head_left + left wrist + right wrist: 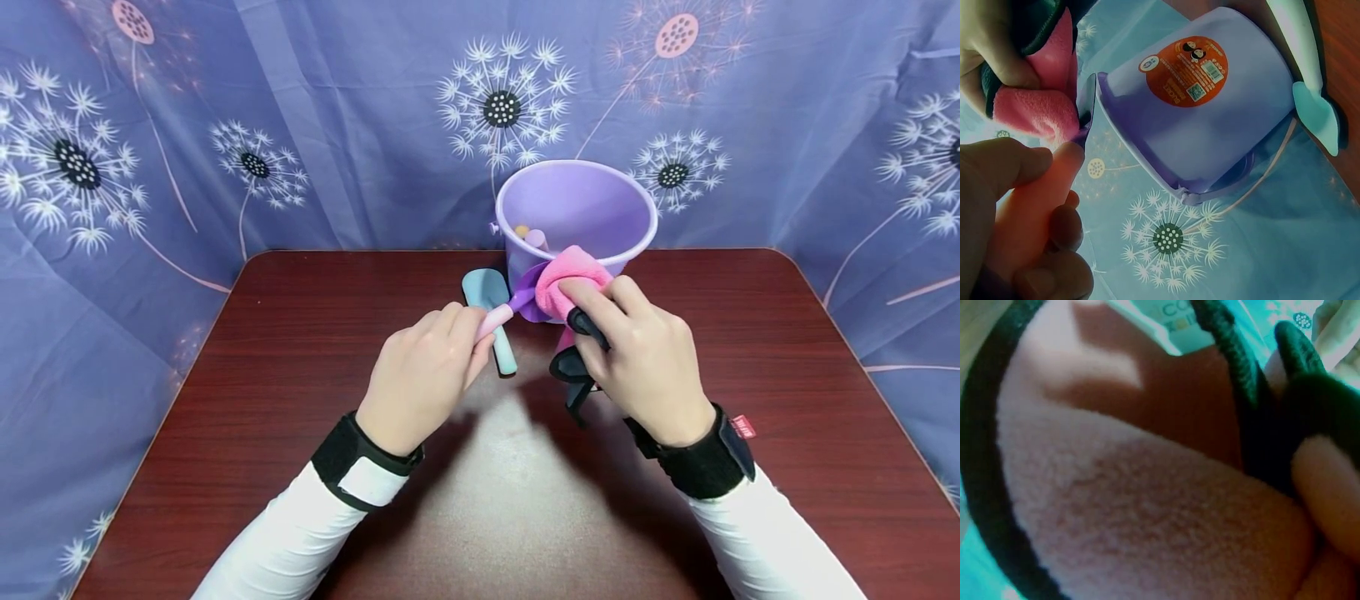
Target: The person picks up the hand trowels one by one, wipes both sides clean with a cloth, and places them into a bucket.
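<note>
While hands [423, 375] [648, 358] grip shovel [505, 314] and cloth [568, 271], only the left wrist view shows the orange label [1179, 81].

From here I have both my arms reaching forward and slanting inward. My left forearm [288, 529], in a white sleeve, leads to a wrist wrapped by a black band [341, 450]. The left hand [423, 375] is back up, fingers curled in a firm grip, thumb [478, 360] on the side facing the right hand [648, 358]. That one, apart from the left but near it, has raised knuckles and pinching fingers. Behind it, a second black band [705, 467] circles the wrist and my white-sleeved right forearm [772, 542] slants back, outward.
</note>
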The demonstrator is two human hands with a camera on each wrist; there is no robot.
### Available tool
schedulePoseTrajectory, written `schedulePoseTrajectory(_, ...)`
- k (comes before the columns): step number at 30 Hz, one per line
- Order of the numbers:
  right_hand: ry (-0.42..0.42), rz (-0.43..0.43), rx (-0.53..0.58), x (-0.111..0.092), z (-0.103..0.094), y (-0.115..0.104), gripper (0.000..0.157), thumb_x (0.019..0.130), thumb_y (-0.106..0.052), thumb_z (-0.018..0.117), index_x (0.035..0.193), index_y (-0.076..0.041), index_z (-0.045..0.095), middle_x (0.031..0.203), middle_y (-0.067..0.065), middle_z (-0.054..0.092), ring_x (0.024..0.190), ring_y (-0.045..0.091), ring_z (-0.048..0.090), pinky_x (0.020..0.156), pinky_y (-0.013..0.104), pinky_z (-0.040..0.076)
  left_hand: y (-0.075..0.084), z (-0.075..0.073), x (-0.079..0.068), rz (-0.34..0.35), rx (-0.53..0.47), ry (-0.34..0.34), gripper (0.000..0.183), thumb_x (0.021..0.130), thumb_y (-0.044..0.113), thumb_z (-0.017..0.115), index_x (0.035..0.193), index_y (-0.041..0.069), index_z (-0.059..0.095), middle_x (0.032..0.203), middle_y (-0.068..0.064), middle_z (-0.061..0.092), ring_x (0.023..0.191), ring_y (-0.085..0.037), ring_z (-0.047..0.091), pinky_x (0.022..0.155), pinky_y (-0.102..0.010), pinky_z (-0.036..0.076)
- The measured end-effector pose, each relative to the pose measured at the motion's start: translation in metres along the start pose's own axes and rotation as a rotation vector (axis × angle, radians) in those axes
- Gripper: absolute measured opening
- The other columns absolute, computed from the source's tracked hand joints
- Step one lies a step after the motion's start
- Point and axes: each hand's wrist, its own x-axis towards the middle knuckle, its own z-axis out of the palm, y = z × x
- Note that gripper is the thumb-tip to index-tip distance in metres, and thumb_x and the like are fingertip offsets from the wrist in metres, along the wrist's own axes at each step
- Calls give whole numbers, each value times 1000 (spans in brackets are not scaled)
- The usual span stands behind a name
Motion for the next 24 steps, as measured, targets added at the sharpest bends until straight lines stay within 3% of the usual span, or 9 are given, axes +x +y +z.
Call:
schedulePoseTrajectory(13,-56,-132,129,0,4,-7,35,98,-14,58,129,-16,73,87,5,51,56,14,36,45,33,36,2,-1,0,-4,2,-17,22,108,25,62,105,3,64,78,-6,53,61,-23,53,47,-36,45)
schedulePoseTrajectory(24,-90,-148,110,0,0,-2,39,91,-8,59,127,-16,73,88,6,53,54,15,38,43,33,36,-2,-6,1,-5,0,-19,20,104,21,67,110,2,65,81,-7,55,61,-22,52,48,-35,47)
